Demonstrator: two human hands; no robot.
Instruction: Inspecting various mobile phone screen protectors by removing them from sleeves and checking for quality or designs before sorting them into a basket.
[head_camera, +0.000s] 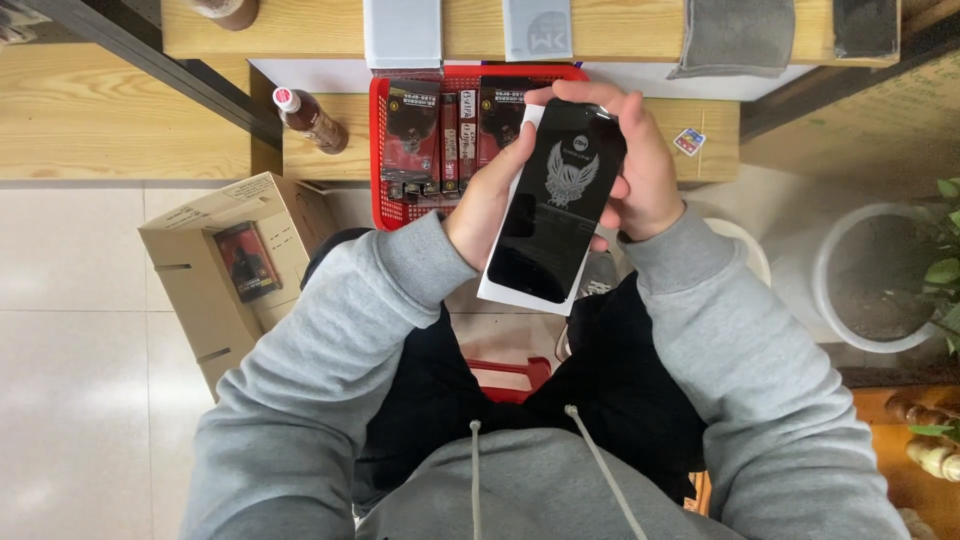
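From my head camera, I am holding a flat black pack (553, 205) with both hands, just in front of the red basket (378, 150). My left hand (490, 195) and right hand (645, 170) are squeezing its sides. Many packs are sitting in the basket; I am thinking lots are left.

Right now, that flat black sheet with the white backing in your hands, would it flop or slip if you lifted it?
The black sheet looks thin yet stays flat between the left hand and right hand, so probably stiff and light. Its glossy face suggests slipperiness. So thin, it may crack if bent.
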